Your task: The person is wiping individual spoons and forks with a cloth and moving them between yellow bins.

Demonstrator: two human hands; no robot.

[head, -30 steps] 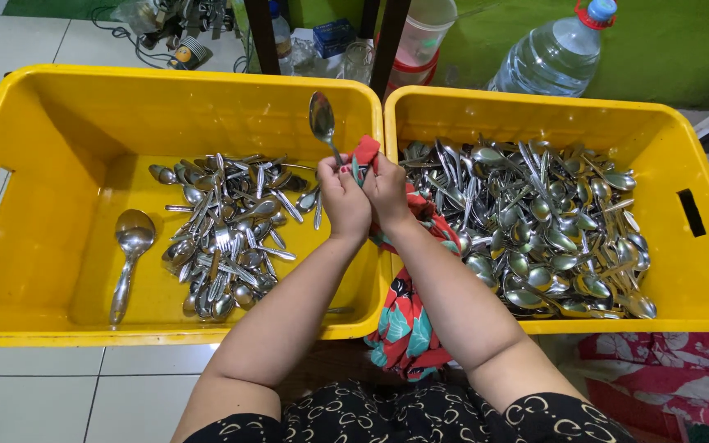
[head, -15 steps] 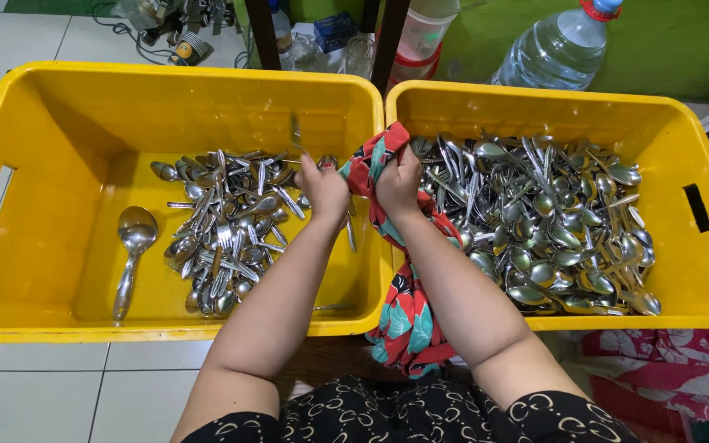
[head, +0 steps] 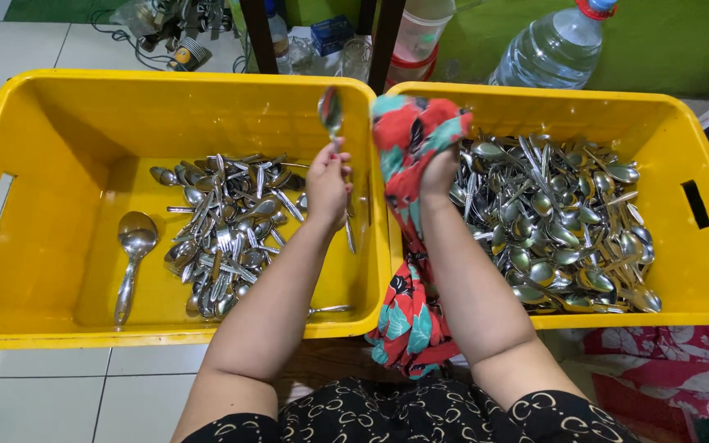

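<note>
A single shiny steel spoon is held upright in the left hand, bowl uppermost, with the fingers closed around its handle. The spoon is raised above the right inner corner of the left yellow plastic crate, just beside the wall shared with the neighbouring crate.

A red floral cloth with teal and black patches is gripped in the right hand; the fingers are wrapped in the fabric and mostly hidden by it. The cloth is bunched at the top, level with the spoon bowl but apart from it, and its tail is draped down over the crate rims towards the lap.

A loose heap of steel spoons and forks is spread over the floor of the left crate. One large steel ladle-type spoon lies apart from that heap, near the crate's left wall.

The right yellow plastic crate is filled by a denser pile of steel spoons.

Both crates are set side by side, touching, on a white tiled floor. A clear plastic water bottle with a red cap is seen behind the right crate.
</note>
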